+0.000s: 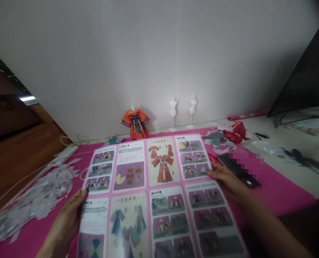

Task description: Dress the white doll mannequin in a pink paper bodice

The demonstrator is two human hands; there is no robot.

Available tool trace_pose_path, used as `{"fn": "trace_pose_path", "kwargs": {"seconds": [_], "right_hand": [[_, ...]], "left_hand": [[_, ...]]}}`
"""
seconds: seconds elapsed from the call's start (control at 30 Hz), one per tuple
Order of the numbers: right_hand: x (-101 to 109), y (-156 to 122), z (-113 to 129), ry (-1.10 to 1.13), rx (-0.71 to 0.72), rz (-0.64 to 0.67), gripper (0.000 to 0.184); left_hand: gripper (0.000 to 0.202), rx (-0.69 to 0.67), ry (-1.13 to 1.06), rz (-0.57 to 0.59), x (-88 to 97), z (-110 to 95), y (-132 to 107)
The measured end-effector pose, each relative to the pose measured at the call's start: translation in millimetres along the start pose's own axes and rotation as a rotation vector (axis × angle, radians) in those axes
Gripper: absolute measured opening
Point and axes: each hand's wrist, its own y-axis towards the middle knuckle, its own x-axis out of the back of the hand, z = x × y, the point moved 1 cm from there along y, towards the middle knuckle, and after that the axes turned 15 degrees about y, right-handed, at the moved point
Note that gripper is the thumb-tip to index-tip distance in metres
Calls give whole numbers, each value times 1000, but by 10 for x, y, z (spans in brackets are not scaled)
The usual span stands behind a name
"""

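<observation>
A large pink instruction sheet [151, 186] with pictures of paper doll dresses is spread over the pink table cover [283, 186]. My left hand [68, 218] grips its left edge, thumb on top of the page. My right hand [225, 179] holds its right edge, fingers curled round the paper. A small mannequin in an orange paper dress [136, 123] stands by the wall behind the sheet. Two bare white mannequins [172, 113] [192, 110] stand to its right.
A heap of clear plastic scraps [33, 200] lies at the left. A white power strip [64, 154] and cable sit at the back left. A dark phone [238, 171] lies beside my right hand. Red and teal paper pieces [226, 136] are at the back right, scissors [301, 159] farther right.
</observation>
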Motion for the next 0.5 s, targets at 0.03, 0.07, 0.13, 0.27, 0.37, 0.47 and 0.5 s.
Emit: {"fn": "trace_pose_path", "kwargs": {"seconds": [0.03, 0.07, 0.13, 0.27, 0.37, 0.47, 0.5], "right_hand": [[25, 8, -9, 0, -3, 2, 31], [49, 15, -18, -2, -5, 3, 31], [91, 25, -36, -5, -6, 5, 29], [109, 26, -50, -4, 15, 17, 27], [84, 12, -51, -15, 37, 27, 27], [63, -2, -56, -30, 52, 37, 32], [61, -6, -58, -34, 58, 40, 33]], "left_hand": [[45, -9, -7, -1, -3, 3, 4], [45, -16, -13, -5, -3, 6, 9], [45, -23, -26, -15, 3, 12, 19], [45, -5, -9, 2, 15, 21, 46], [48, 2, 14, -32, 15, 25, 63], [52, 17, 29, -48, 12, 28, 68], [53, 28, 38, -44, 11, 29, 68]]}}
